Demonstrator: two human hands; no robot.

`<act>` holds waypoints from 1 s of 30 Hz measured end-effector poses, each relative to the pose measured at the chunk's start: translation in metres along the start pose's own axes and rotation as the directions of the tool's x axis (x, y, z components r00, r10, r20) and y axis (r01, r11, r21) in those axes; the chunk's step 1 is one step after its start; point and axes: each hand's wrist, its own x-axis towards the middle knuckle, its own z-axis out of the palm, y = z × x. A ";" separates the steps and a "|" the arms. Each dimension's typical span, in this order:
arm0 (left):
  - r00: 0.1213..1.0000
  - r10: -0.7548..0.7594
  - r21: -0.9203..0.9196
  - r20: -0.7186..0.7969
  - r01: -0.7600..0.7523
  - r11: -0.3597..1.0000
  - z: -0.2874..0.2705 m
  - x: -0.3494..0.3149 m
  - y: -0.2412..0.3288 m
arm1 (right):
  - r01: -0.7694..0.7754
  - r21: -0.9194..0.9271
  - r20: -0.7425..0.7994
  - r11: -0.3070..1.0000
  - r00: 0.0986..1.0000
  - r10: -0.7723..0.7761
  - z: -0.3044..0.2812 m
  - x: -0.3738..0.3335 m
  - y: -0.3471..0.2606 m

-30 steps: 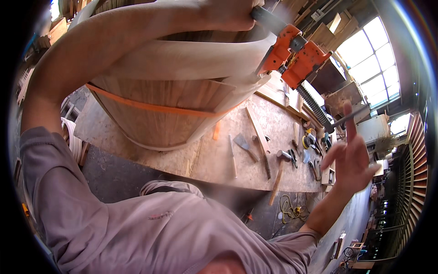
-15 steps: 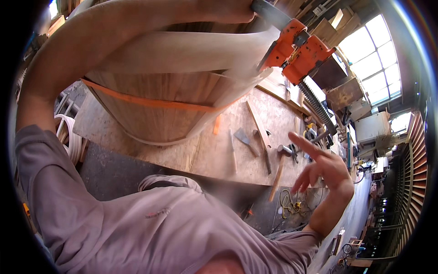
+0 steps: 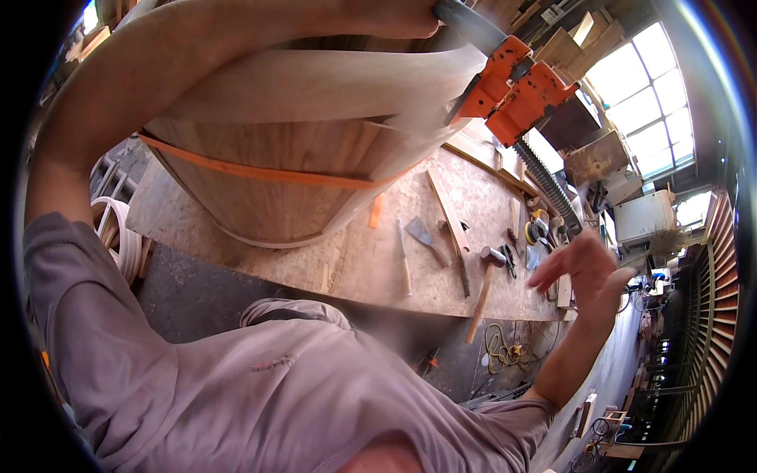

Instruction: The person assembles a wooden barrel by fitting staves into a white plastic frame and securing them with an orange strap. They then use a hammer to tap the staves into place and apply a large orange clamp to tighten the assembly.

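Observation:
A large orange clamp with a grey bar and a long threaded screw sits at the right rim of a wooden stave tub. An orange band runs around the tub. My left arm reaches over the tub; my left hand, cut off by the upper edge, is closed at the clamp's grey bar, its fingers mostly hidden. Close by the screw's lower end is my right hand, fingers loosely bent and thumb apart, gripping nothing I can see. It hides the screw's handle.
On the wooden workbench lie a chisel-like tool, a broad scraper, a hammer, a wood strip and a yellow power tool. A yellow cord lies on the floor beyond the bench edge.
My right hand has moved up and slightly right toward the screw's end, and its outstretched index finger is now bent. The left hand stays at the clamp bar.

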 end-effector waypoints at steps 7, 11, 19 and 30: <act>0.999 0.024 0.007 0.027 -0.024 1.000 0.012 0.002 0.001 | 0.238 -0.010 0.132 0.971 0.963 -0.234 0.023 0.003 -0.018; 0.999 0.025 0.037 0.033 -0.027 0.999 0.011 0.004 0.001 | 0.244 -0.169 0.058 0.955 0.970 -0.237 0.019 0.006 -0.011; 0.996 0.028 -0.004 0.085 -0.028 1.000 -0.006 -0.001 0.002 | -0.098 0.224 -0.196 0.970 0.970 0.143 0.042 0.030 0.024; 0.991 0.073 -0.004 0.116 -0.073 0.997 0.006 0.004 -0.002 | 0.130 -0.896 -0.096 0.425 0.877 -0.470 0.020 0.045 0.015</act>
